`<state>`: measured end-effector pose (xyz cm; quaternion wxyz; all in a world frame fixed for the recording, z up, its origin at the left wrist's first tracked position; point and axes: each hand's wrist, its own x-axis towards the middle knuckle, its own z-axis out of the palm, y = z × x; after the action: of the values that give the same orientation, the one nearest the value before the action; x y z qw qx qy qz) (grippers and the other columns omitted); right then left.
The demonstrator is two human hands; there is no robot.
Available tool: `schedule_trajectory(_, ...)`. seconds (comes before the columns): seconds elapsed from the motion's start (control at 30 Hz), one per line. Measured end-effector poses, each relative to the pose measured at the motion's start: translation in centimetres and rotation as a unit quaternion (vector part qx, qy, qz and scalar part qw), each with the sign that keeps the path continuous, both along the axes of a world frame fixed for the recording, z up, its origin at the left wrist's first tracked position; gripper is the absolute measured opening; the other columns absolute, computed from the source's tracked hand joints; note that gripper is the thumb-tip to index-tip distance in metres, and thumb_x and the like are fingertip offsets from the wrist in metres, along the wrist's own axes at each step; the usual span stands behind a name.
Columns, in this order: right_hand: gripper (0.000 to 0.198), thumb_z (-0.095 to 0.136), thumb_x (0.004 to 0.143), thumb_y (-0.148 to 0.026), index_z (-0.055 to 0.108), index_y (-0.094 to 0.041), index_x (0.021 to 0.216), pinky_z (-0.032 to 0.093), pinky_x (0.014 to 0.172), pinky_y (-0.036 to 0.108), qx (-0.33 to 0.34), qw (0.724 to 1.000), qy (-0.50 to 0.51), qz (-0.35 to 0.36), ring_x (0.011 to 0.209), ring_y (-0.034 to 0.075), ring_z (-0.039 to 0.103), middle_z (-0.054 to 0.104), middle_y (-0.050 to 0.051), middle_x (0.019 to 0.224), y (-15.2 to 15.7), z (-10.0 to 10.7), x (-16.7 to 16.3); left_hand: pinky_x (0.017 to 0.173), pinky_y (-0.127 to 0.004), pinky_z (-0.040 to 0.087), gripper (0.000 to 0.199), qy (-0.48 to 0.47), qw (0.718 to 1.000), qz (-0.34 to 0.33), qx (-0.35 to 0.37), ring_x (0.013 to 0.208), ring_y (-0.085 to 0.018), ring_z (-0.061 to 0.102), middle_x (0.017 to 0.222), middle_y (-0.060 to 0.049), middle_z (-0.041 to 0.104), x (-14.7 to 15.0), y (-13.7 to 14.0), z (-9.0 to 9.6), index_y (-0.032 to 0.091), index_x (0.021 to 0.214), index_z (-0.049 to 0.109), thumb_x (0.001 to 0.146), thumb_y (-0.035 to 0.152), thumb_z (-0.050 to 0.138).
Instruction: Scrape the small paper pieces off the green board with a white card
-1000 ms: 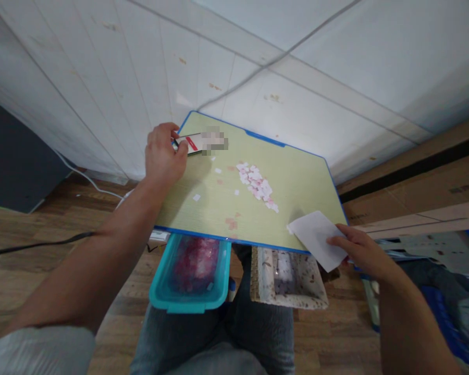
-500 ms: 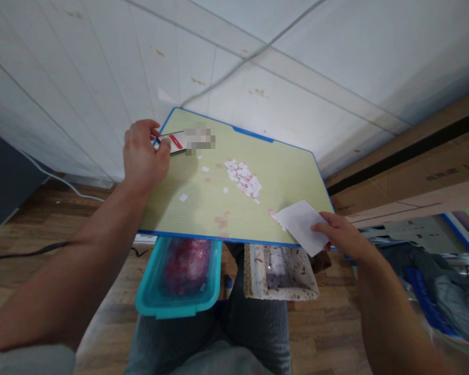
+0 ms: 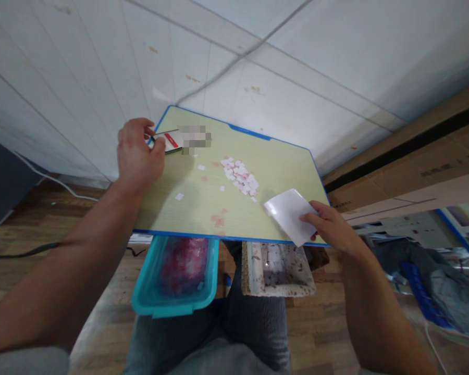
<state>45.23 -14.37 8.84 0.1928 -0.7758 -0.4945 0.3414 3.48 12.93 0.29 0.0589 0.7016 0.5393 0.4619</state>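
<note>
My left hand (image 3: 138, 153) is at the far left corner of a small folding table (image 3: 285, 169). Its thumb and fingers close around the near end of a phone (image 3: 174, 141) with a red bar on its lit screen. Part of that screen is blurred out. My right hand (image 3: 330, 224) pinches a glossy white card (image 3: 289, 213) by its right edge. The card is tilted over the table's near right part. A loose pile of small white-and-pink paper pieces (image 3: 240, 176) lies mid-table, with several single pieces (image 3: 179, 197) scattered to its left.
Below the table's near edge are a teal plastic tub (image 3: 138, 302) with pinkish contents and a speckled whitish box (image 3: 303, 286). Cardboard boxes (image 3: 406, 172) stand along the right. A white wall (image 3: 234, 99) with a cable rises behind the table.
My right hand has moved slightly up and left with the card, which has tilted and now covers the pieces at its left edge. My left hand stays at the phone. The whole view has shifted slightly.
</note>
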Motion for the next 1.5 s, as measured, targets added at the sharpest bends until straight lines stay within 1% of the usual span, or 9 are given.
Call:
schedule_trajectory(0.13, 0.017, 0.060, 0.088, -0.037, 0.061, -0.022, 0.093, 0.049, 0.046, 0.029, -0.004, 0.999, -0.028, -0.043, 0.053, 0.019, 0.061, 0.063, 0.000, 0.067, -0.8, 0.1, 0.9, 0.104, -0.036, 0.040, 0.042, 0.013, 1.000, -0.001, -0.002, 0.105, -0.017, 0.048, 0.121, -0.008, 0.060, 0.0, -0.1, 0.1, 0.007, 0.133, 0.051, 0.095, 0.020, 0.065)
schedule_trajectory(0.27, 0.018, 0.059, 0.088, -0.038, 0.061, -0.021, 0.094, 0.048, 0.045, 0.029, -0.022, 0.998, -0.053, -0.037, 0.053, 0.019, 0.062, 0.064, 0.000, 0.068, -1.3, -0.5, 0.8, 0.103, -0.036, 0.041, 0.041, 0.026, 1.000, 0.008, 0.006, 0.104, -0.017, 0.048, 0.118, -0.007, 0.061, 0.1, -0.2, 0.1, 0.008, 0.133, 0.052, 0.096, 0.020, 0.064)
schedule_trajectory(0.53, 0.016, 0.057, 0.091, -0.037, 0.056, -0.022, 0.086, 0.044, 0.046, 0.026, 0.007, 0.997, -0.064, 0.042, 0.056, 0.016, 0.060, 0.057, -0.003, 0.067, 0.4, -0.3, -3.0, 0.103, -0.036, 0.042, 0.041, 0.013, 1.000, 0.014, 0.009, 0.103, -0.017, 0.048, 0.117, -0.006, 0.061, 0.1, -0.1, 0.0, 0.010, 0.132, 0.053, 0.094, 0.020, 0.066)
schedule_trajectory(0.8, 0.014, 0.056, 0.091, -0.035, 0.054, -0.023, 0.084, 0.038, 0.048, 0.025, 0.031, 0.990, -0.095, 0.095, 0.058, 0.015, 0.057, 0.056, -0.003, 0.067, 1.3, -0.1, -5.1, 0.101, -0.034, 0.041, 0.043, -0.001, 1.000, 0.016, 0.021, 0.102, -0.016, 0.049, 0.116, -0.007, 0.062, 0.1, 0.2, -0.2, 0.010, 0.130, 0.055, 0.090, 0.014, 0.068)
schedule_trajectory(1.03, 0.015, 0.057, 0.090, -0.038, 0.054, -0.023, 0.091, 0.042, 0.048, 0.027, 0.024, 0.997, -0.070, 0.033, 0.053, 0.017, 0.060, 0.062, -0.003, 0.065, 1.9, -1.6, -5.8, 0.101, -0.035, 0.041, 0.043, -0.014, 1.000, 0.013, 0.025, 0.103, -0.017, 0.050, 0.117, -0.006, 0.062, 0.0, 0.2, -0.3, 0.013, 0.129, 0.055, 0.088, 0.011, 0.069)
schedule_trajectory(1.17, 0.015, 0.056, 0.090, -0.038, 0.053, -0.023, 0.091, 0.041, 0.047, 0.027, 0.015, 0.998, -0.048, 0.042, 0.050, 0.017, 0.060, 0.060, -0.004, 0.059, 1.7, -2.0, -8.4, 0.101, -0.035, 0.040, 0.042, -0.012, 1.000, 0.020, 0.011, 0.106, -0.016, 0.049, 0.120, -0.007, 0.061, 0.1, 0.0, -0.1, 0.013, 0.131, 0.054, 0.091, 0.013, 0.068)
schedule_trajectory(1.3, 0.012, 0.055, 0.092, -0.036, 0.052, -0.024, 0.090, 0.044, 0.048, 0.027, 0.011, 0.999, -0.025, 0.045, 0.048, 0.017, 0.060, 0.058, -0.005, 0.056, 1.2, -1.5, -12.7, 0.104, -0.038, 0.039, 0.039, -0.016, 1.000, 0.022, -0.013, 0.116, -0.018, 0.049, 0.125, -0.007, 0.060, 0.1, -0.4, 0.2, 0.014, 0.133, 0.050, 0.096, 0.020, 0.063)
schedule_trajectory(1.4, 0.011, 0.054, 0.092, -0.035, 0.052, -0.025, 0.090, 0.046, 0.047, 0.027, -0.003, 0.998, 0.020, 0.060, 0.048, 0.017, 0.060, 0.060, -0.004, 0.060, 0.6, -1.4, -15.9, 0.105, -0.040, 0.038, 0.038, -0.023, 0.999, 0.028, -0.023, 0.120, -0.017, 0.050, 0.126, -0.007, 0.059, -0.1, -0.7, 0.6, 0.013, 0.134, 0.050, 0.099, 0.025, 0.059)
schedule_trajectory(1.5, 0.012, 0.054, 0.092, -0.036, 0.053, -0.025, 0.093, 0.046, 0.045, 0.027, -0.018, 0.994, 0.077, 0.080, 0.052, 0.017, 0.062, 0.064, -0.002, 0.067, 0.2, -1.5, -17.0, 0.104, -0.041, 0.036, 0.039, -0.022, 0.998, 0.034, -0.041, 0.120, -0.015, 0.048, 0.127, -0.008, 0.058, -0.3, -0.9, 0.9, 0.009, 0.135, 0.050, 0.103, 0.032, 0.052)
